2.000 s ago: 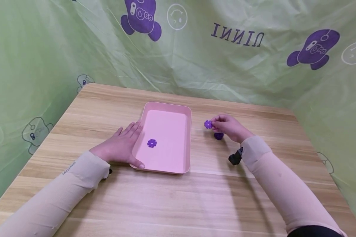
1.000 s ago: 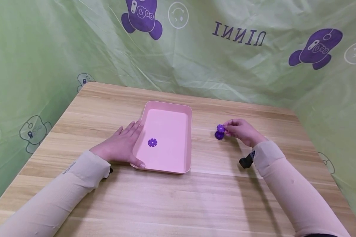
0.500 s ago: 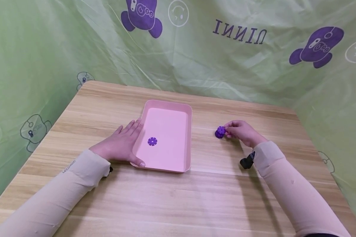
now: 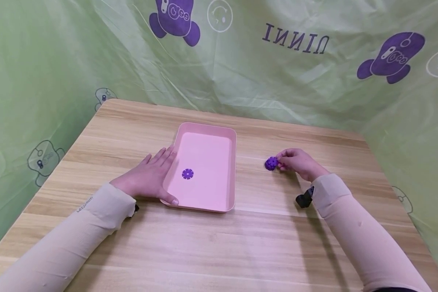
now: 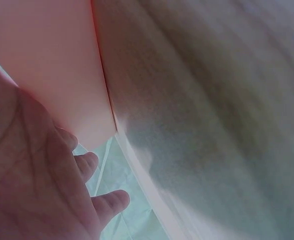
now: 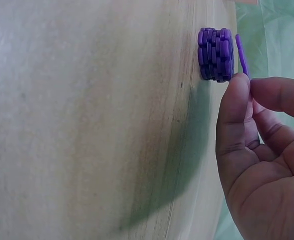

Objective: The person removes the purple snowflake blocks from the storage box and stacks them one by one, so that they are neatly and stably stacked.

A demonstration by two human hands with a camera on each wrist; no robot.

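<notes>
My right hand (image 4: 298,163) pinches a thin purple notched disc (image 6: 242,56) between thumb and forefinger. Just under that disc, a short stack of several purple discs (image 6: 216,55) stands on the table; in the right wrist view a narrow gap shows between them. A pink tray (image 4: 208,209) lies left of the stack. One more purple snowflake disc (image 4: 187,174) rests flat on the tray's floor. With fingers spread and straight, my left hand (image 4: 147,176) rests on the tray's left wall, its thumb at the near corner. The left wrist view shows the palm beside the tray's outer side.
The wooden table (image 4: 204,247) reaches to a green curtain (image 4: 241,73) with purple printed figures behind it. A black wrist camera (image 4: 304,198) hangs under my right sleeve, close above the tabletop.
My right hand has carried the held disc rightward from beside the tray to the stack, then lowered it slightly. The left hand stays put on the tray.
</notes>
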